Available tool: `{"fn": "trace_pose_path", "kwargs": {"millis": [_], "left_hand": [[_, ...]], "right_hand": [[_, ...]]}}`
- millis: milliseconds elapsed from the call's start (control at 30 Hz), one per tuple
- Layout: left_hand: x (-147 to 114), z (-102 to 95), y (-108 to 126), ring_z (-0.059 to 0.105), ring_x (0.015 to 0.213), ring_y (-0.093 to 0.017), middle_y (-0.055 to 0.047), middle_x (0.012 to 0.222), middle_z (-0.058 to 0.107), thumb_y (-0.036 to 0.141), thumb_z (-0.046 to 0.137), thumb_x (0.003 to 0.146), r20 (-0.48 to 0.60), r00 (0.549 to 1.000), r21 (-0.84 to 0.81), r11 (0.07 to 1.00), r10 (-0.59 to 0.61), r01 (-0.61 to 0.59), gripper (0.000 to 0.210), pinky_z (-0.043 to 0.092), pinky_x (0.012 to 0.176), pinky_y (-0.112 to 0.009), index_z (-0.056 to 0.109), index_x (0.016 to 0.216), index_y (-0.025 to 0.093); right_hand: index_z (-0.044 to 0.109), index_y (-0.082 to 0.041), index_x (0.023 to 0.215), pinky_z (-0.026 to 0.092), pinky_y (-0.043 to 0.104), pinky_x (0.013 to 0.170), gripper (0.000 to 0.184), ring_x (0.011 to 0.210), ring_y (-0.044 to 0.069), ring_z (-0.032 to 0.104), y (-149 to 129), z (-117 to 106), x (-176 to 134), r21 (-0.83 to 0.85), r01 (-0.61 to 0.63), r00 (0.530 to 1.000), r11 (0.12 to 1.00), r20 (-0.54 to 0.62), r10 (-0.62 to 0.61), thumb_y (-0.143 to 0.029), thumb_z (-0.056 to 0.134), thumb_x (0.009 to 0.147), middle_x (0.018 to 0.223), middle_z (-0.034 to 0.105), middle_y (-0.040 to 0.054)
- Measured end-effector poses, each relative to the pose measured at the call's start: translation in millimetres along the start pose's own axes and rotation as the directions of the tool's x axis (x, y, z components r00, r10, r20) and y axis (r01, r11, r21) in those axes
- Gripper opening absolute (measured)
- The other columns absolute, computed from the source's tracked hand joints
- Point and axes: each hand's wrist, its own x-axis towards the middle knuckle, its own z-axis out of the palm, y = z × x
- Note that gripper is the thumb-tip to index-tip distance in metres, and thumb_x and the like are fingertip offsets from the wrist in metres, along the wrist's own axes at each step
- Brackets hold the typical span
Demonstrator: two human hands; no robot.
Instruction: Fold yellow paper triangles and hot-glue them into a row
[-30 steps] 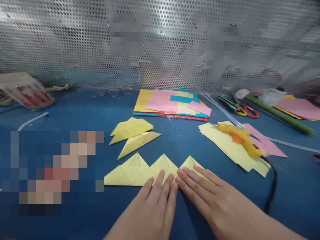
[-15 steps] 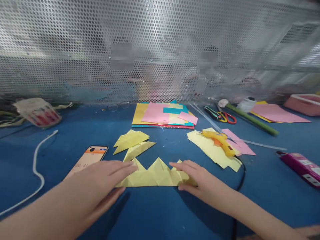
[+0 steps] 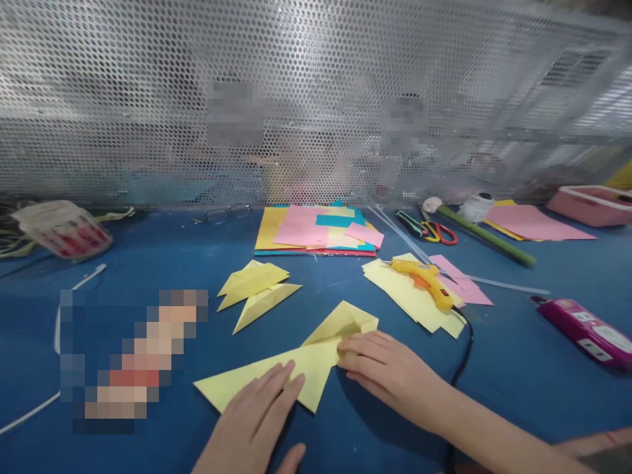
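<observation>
A pale yellow folded paper (image 3: 276, 365) lies slanted on the blue table, with one pointed end to the left and a raised, folded part at its upper right. My left hand (image 3: 261, 411) rests on the lower left part of it, fingers stretched out flat. At the other end, my right hand (image 3: 378, 368) has its fingers bent around the folded part; the thumb is mostly hidden. Just beyond are several folded yellow paper pieces (image 3: 257, 283), overlapping each other.
A yellow glue gun (image 3: 427, 280) lies on yellow sheets (image 3: 395, 286), its black cord running past my right forearm. Coloured papers (image 3: 301, 227), scissors (image 3: 442, 232) and a green stick (image 3: 486, 236) lie farther back. A purple power strip (image 3: 585, 332) is at right, a pixelated patch (image 3: 143, 362) at left.
The yellow paper has gone from a level, zigzag-topped strip between both hands to a slanted, partly opened shape. My left hand has moved right and nearer me, now flat on it.
</observation>
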Motion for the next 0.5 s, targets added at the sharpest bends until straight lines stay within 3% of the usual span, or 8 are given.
{"fn": "trace_pose_path", "kwargs": {"millis": [167,300,400,467,500], "left_hand": [[18,11.0,8,0.055,0.125,-0.023,-0.01,0.141,0.054,0.025,0.05,0.092,0.053,0.997,0.025,0.998,-0.062,0.061,0.056,0.054,0.095,-0.036,0.032,0.144,0.016],[23,1.9,1,0.062,0.116,-0.023,-0.008,0.127,0.065,0.028,0.045,0.097,0.13,0.991,0.029,0.999,-0.021,0.018,0.038,0.055,0.093,-0.034,0.049,0.134,0.018],[35,-12.2,-4,0.069,0.1,-0.021,-0.006,0.112,0.072,0.014,0.034,0.098,0.224,0.975,0.038,0.999,0.0,-0.008,0.034,0.056,0.087,-0.033,0.061,0.118,0.02],[46,-20.6,-3,0.071,0.085,-0.021,-0.006,0.099,0.074,0.016,0.042,0.097,0.29,0.957,0.055,0.998,-0.027,0.012,0.026,0.058,0.076,-0.033,0.065,0.108,0.021],[52,-23.1,-2,0.071,0.09,-0.023,-0.007,0.104,0.073,0.02,0.054,0.094,0.327,0.945,0.046,0.999,-0.022,0.008,0.021,0.058,0.078,-0.034,0.065,0.111,0.021]], "right_hand": [[0.065,-0.016,0.112,0.052,0.033,0.097,0.023,0.111,0.017,0.063,0,-1,-8,0.028,-0.072,0.997,0.997,0.009,0.072,-0.015,0.047,0.097,0.113,0.07,0.0094],[0.065,-0.018,0.113,0.052,0.032,0.098,0.025,0.112,0.017,0.063,0,-1,-8,0.06,-0.094,0.995,0.994,0.03,0.092,-0.014,0.048,0.095,0.113,0.07,0.0085],[0.066,-0.019,0.114,0.052,0.033,0.098,0.027,0.111,0.017,0.063,0,-1,-7,0.086,-0.103,0.994,0.991,0.037,0.101,-0.014,0.047,0.095,0.113,0.07,0.0086],[0.065,-0.019,0.115,0.053,0.033,0.097,0.028,0.11,0.017,0.063,0,-1,-7,0.102,-0.112,0.993,0.989,0.039,0.108,-0.014,0.046,0.095,0.113,0.069,0.0088],[0.065,-0.019,0.115,0.053,0.033,0.097,0.028,0.11,0.018,0.063,1,-1,-7,0.109,-0.117,0.993,0.987,0.042,0.113,-0.014,0.046,0.095,0.114,0.069,0.0089]]}}
